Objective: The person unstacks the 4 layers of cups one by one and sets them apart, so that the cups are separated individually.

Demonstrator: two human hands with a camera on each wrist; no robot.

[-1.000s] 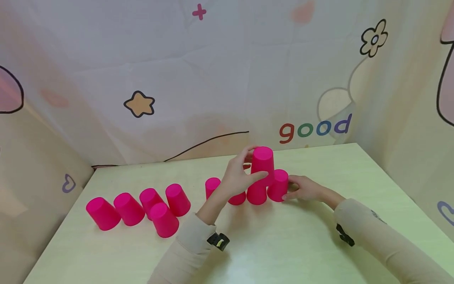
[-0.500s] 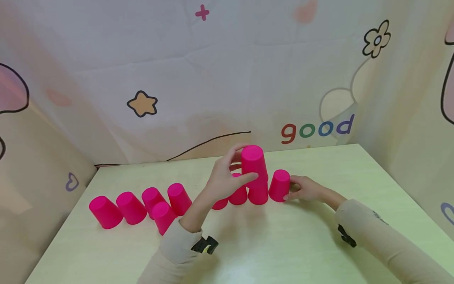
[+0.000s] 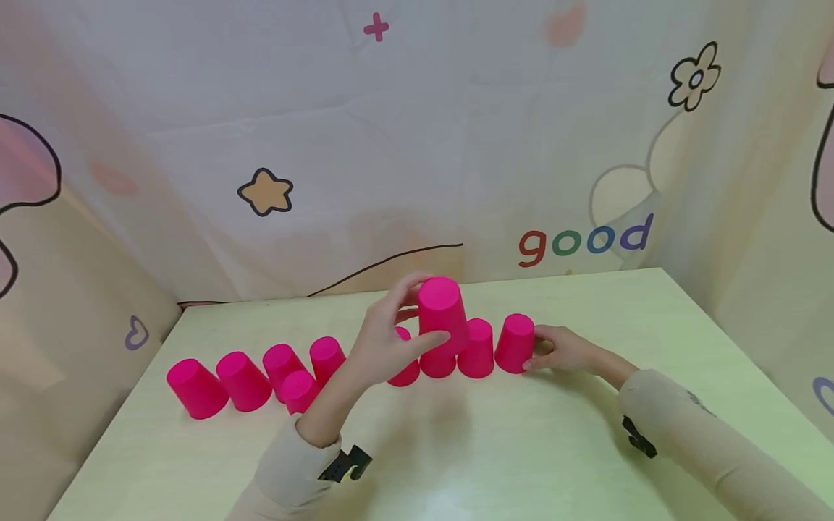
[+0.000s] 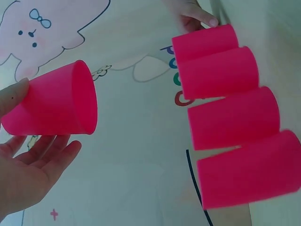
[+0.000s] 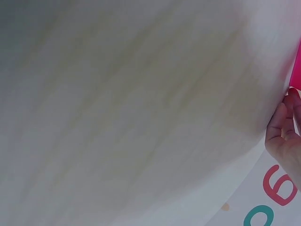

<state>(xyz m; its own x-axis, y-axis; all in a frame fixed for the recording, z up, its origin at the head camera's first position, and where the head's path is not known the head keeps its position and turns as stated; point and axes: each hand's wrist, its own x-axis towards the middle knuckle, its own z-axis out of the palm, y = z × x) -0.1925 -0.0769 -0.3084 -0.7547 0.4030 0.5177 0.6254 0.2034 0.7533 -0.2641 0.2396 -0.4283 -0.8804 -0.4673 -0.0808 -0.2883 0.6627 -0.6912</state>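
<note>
My left hand (image 3: 384, 347) holds an upside-down pink cup (image 3: 441, 311) in the air, thumb on the near side and fingers on the far side. In the left wrist view the held cup (image 4: 51, 101) is apart from a row of several pink cups (image 4: 235, 117). That row stands upside down on the table, and the raised cup partly hides one of them in the head view. At the row's right end, my right hand (image 3: 563, 349) touches the side of the last cup (image 3: 515, 344) with its fingertips. Only a sliver of this cup (image 5: 297, 70) shows in the right wrist view.
Another group of upside-down pink cups (image 3: 198, 388) stands on the left of the table (image 3: 495, 463), one set nearer the front edge (image 3: 300, 391). My left forearm partly covers that group. A printed cloth backdrop (image 3: 391, 145) rises behind the table.
My left hand has carried its cup leftward along the row, from over the right-hand cups to over the middle ones. The right hand stays at the end cup.
</note>
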